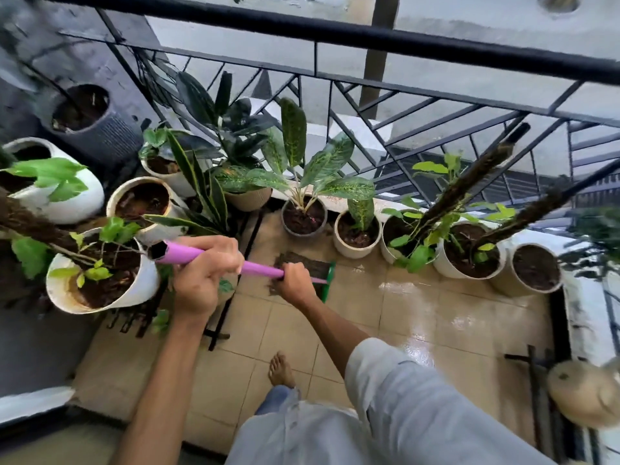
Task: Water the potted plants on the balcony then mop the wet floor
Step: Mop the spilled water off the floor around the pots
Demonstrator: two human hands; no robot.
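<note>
Mopping looks underway: the purple mop handle (214, 261) runs from upper left down to the green mop head (310, 275) on the tiled floor (453, 317). The left hand (201, 280) grips its top end, the right hand (295, 283) clasps lower, nearer the head; wet tiles lie rightward.

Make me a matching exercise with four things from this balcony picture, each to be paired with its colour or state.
Things:
1. mop handle
2. mop head frame
3. floor tiles at right
4. railing

Colour or state:
A. wet and shiny
B. black
C. purple
D. green

Pairs: 1-C, 2-D, 3-A, 4-B
</note>
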